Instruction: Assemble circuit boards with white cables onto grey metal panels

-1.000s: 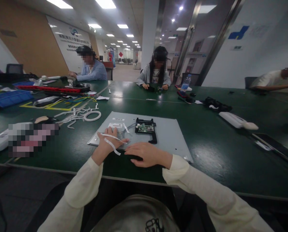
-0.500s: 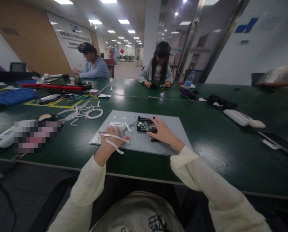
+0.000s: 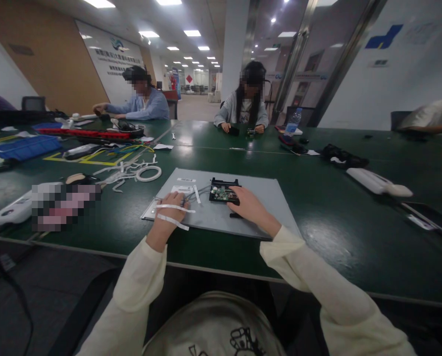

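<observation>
right hand [image 3: 247,204], fingers spread, covers the rigid, likely light frame [image 3: 214,181] on the grey panel [image 3: 258,192]; grip frame edges, as the circuit board [image 3: 221,193] appears fragile. left hand [image 3: 171,206]: finger closure cannot be determined.

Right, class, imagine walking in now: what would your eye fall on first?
Probably the gray panel in front, bearing a green circuit board in a black frame, with the right hand at the frame's right side. Next, perhaps the left hand on the panel's left, two white strips across it.
</observation>
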Available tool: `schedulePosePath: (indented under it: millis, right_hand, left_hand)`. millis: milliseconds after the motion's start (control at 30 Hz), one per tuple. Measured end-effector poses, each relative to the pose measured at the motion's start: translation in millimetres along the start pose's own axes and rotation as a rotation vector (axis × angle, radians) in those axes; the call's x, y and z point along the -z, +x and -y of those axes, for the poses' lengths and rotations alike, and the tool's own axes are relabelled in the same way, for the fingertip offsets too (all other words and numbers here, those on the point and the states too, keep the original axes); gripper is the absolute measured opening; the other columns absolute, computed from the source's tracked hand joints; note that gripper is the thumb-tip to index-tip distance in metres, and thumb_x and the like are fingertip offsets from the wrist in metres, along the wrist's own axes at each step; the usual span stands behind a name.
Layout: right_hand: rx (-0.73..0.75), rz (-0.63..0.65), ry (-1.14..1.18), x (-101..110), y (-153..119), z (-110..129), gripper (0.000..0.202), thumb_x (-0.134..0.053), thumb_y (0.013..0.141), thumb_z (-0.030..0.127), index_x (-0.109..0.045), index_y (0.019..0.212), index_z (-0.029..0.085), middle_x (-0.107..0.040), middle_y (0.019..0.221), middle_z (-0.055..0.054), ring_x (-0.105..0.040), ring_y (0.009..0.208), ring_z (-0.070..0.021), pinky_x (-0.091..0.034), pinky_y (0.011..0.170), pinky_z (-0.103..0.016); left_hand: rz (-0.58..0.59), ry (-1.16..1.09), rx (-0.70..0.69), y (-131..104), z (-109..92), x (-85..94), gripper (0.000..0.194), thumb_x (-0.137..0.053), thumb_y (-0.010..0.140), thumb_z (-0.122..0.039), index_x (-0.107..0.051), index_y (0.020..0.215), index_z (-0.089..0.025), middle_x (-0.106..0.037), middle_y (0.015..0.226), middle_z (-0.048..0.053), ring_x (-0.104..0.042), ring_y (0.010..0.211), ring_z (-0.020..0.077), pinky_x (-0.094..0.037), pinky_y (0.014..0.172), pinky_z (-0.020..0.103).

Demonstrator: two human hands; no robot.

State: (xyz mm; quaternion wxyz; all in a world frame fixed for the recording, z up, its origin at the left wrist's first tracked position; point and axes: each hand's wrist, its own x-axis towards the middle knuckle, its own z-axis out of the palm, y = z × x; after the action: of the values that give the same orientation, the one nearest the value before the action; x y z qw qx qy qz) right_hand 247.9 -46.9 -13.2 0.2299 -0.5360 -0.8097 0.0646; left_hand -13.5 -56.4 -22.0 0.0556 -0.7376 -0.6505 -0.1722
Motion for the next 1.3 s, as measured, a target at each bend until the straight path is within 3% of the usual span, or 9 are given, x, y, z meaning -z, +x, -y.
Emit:
schedulePosePath:
  millis: [200, 400, 533, 700, 800, 933, 1067, 1300]
  right_hand:
    - [0.042, -0.039, -0.085, 8.4, 0.0, 11.3, 0.056, -0.054, 0.078, 0.034, -0.043, 0.129, 0.014, -0.047, 0.128, -0.013, -0.039, 0.121, -0.0259, -0.031, 0.102, -0.043]
    - [0.432, 0.021, -0.155, 6.1, 16.1, 55.3, 0.044, -0.056, 0.079, 0.028, -0.052, 0.121, 0.016, -0.049, 0.126, -0.01, -0.038, 0.121, -0.0242, -0.03, 0.101, -0.04]
    - [0.527, 0.075, -0.272, -10.7, 33.9, 77.0, 0.027, -0.054, 0.081, 0.019, -0.059, 0.106, 0.013, -0.056, 0.113, -0.012, -0.046, 0.112, -0.0239, -0.035, 0.094, -0.039]
    - [0.475, 0.129, -0.304, -16.5, 39.6, 81.1, 0.019, -0.046, 0.086, 0.017, -0.062, 0.095, 0.013, -0.061, 0.099, -0.011, -0.052, 0.1, -0.0212, -0.038, 0.088, -0.036]
    - [0.42, 0.082, -0.275, -9.3, 26.3, 73.3, 0.027, -0.046, 0.087, 0.024, -0.058, 0.109, 0.015, -0.056, 0.115, -0.013, -0.046, 0.112, -0.024, -0.034, 0.096, -0.042]
    - [0.089, -0.054, -0.315, -0.7, -2.3, 44.7, 0.05, -0.046, 0.085, 0.043, -0.044, 0.13, 0.022, -0.033, 0.14, -0.014, -0.021, 0.129, -0.0389, -0.017, 0.097, -0.066]
    - [-0.172, 0.01, -0.244, -1.5, -20.3, 10.0, 0.056, -0.032, 0.088, 0.05, -0.032, 0.138, 0.023, -0.027, 0.144, -0.014, -0.026, 0.128, -0.0389, -0.023, 0.094, -0.065]
    - [-0.13, 0.054, -0.197, -1.6, -12.3, -5.7, 0.052, -0.031, 0.089, 0.048, -0.039, 0.134, 0.023, -0.033, 0.141, -0.012, -0.029, 0.128, -0.0328, -0.024, 0.097, -0.06]
  left_hand:
    - [0.004, -0.11, -0.084, 9.0, 9.1, -0.1, 0.022, -0.045, 0.08, -0.02, -0.058, 0.098, -0.016, -0.06, 0.1, 0.009, -0.056, 0.095, 0.0201, -0.044, 0.086, 0.031]
    - [0.014, -0.092, -0.043, 10.8, 7.2, 4.3, 0.018, -0.047, 0.08, -0.02, -0.059, 0.093, -0.017, -0.058, 0.099, 0.008, -0.056, 0.092, 0.0191, -0.044, 0.083, 0.03]
    - [0.0, -0.075, -0.045, 10.6, 8.1, 3.6, 0.016, -0.047, 0.081, -0.022, -0.059, 0.091, -0.017, -0.058, 0.098, 0.008, -0.056, 0.092, 0.0191, -0.044, 0.082, 0.029]
    - [0.017, -0.013, -0.038, 12.2, 9.5, 1.4, 0.017, -0.048, 0.081, -0.021, -0.057, 0.095, -0.018, -0.057, 0.097, 0.008, -0.054, 0.093, 0.02, -0.043, 0.082, 0.03]
    - [0.012, 0.023, -0.017, 11.4, 9.9, -2.4, 0.02, -0.046, 0.083, -0.025, -0.056, 0.099, -0.017, -0.055, 0.101, 0.01, -0.054, 0.095, 0.0211, -0.041, 0.084, 0.031]
    - [-0.032, 0.083, -0.011, 7.1, 10.6, -10.1, 0.031, -0.04, 0.087, -0.029, -0.051, 0.112, -0.015, -0.051, 0.113, 0.014, -0.049, 0.106, 0.0245, -0.038, 0.09, 0.035]
    - [-0.026, 0.092, -0.036, 2.1, 8.3, -11.9, 0.035, -0.035, 0.089, -0.029, -0.049, 0.116, -0.011, -0.051, 0.114, 0.017, -0.046, 0.109, 0.0264, -0.036, 0.092, 0.037]
    - [-0.009, 0.147, -0.029, -5.2, -1.6, -0.6, 0.034, -0.033, 0.089, -0.028, -0.052, 0.11, -0.01, -0.054, 0.106, 0.016, -0.049, 0.1, 0.026, -0.037, 0.089, 0.038]
